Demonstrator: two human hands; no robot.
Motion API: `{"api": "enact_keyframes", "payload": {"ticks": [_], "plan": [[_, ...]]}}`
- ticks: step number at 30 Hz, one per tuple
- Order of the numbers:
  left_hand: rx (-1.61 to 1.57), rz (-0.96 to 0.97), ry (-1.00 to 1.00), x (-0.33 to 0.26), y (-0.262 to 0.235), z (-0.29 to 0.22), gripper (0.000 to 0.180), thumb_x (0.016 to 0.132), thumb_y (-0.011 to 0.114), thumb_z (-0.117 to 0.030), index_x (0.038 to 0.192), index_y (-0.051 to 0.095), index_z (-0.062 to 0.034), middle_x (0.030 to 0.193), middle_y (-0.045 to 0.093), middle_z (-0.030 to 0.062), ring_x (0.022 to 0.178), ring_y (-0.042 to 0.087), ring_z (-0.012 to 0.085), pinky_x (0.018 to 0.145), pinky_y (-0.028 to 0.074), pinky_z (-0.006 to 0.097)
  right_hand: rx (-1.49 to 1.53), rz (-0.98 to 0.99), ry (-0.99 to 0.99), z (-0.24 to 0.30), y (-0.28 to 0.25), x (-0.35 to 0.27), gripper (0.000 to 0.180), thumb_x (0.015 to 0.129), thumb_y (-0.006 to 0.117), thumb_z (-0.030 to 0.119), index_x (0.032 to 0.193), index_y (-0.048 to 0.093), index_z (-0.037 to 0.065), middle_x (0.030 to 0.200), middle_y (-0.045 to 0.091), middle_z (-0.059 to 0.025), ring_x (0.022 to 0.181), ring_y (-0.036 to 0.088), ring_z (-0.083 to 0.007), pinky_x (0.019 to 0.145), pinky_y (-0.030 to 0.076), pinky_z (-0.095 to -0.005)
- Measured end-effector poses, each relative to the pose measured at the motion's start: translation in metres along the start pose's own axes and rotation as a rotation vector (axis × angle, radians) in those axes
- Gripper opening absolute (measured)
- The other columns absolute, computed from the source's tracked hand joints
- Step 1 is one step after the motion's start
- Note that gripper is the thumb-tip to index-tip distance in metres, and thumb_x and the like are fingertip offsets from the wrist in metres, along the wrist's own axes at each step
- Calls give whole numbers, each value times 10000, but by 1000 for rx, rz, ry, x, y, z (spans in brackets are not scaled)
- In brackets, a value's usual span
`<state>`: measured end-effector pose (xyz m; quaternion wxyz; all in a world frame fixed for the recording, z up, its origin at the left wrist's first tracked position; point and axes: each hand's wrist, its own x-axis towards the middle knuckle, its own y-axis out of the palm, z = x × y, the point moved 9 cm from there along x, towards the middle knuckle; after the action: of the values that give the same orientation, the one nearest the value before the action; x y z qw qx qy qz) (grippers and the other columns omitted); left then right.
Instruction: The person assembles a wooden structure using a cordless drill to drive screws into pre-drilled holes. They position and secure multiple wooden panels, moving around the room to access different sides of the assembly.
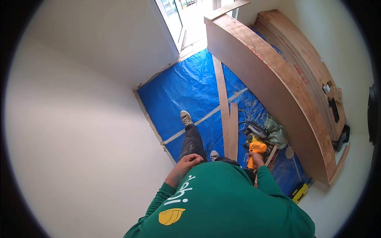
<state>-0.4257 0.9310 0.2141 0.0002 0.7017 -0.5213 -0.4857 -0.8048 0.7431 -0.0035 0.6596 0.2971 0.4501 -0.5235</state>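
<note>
Seen from above, a person in a green shirt stands on a blue tarp (190, 87). The right hand (257, 158) grips a yellow power drill (256, 148) at four o'clock, beside two wood strips (228, 123). The left hand (189, 160) rests curled on the thigh, holding nothing.

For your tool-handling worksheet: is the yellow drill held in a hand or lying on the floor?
Held. The right hand wraps the drill by its grip, above the blue tarp.

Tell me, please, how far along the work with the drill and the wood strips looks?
Done: blue tarp spread, plywood sheets stacked against the wall. In hand: right hand grips the yellow drill; left hand rests on the thigh. Left: two wood strips lie loose, apparently unfixed.
</note>
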Motion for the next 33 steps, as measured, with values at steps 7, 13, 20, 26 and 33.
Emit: {"api": "enact_keyframes", "payload": {"ticks": [7, 13, 20, 26, 33], "plan": [[-41, 216, -16, 84, -62, -166, 178, 1101, 678, -248, 1141, 691, -75, 973, 683, -43, 873, 646, 34, 764, 537, 204, 171, -425, 248, -102, -19, -14, 278, 897, 732, 93, 1139, 657, -20, 964, 696, -88, 863, 688, -244, 760, 578, -457], [252, 382, -64, 120, -110, -318, 163, 1085, 699, -222, 1156, 696, -75, 1022, 699, -41, 915, 653, 52, 829, 560, 244, 166, -317, 206, -4, 97, -7, 271, 884, 733, 82, 1129, 667, -13, 927, 694, -84, 820, 691, -241, 733, 584, -442], [487, 486, -155, 188, -127, -440, 237, 1058, 740, -303, 1150, 750, -85, 1022, 723, -38, 907, 627, 64, 826, 518, 274, 188, -239, 141, 128, 215, 32, 264, 869, 735, 69, 1116, 679, -5, 883, 692, -79, 771, 693, -237, 701, 590, -424], [610, 389, -107, 291, -118, -549, 229, 1080, 706, -301, 1117, 749, -79, 887, 673, -54, 789, 569, 55, 712, 455, 223, 179, -186, 152, 233, 288, 111, 260, 857, 736, 58, 1106, 689, 1, 846, 690, -75, 729, 695, -234, 674, 595, -409], [238, 184, 40, 398, -98, -675, 204, 1110, 658, -266, 1100, 707, -68, 891, 609, -50, 774, 536, 49, 677, 435, 197, 192, -158, 141, 346, 329, 189, 257, 842, 737, 46, 1093, 701, 9, 803, 688, -70, 680, 698, -230, 642, 601, -391]]}}
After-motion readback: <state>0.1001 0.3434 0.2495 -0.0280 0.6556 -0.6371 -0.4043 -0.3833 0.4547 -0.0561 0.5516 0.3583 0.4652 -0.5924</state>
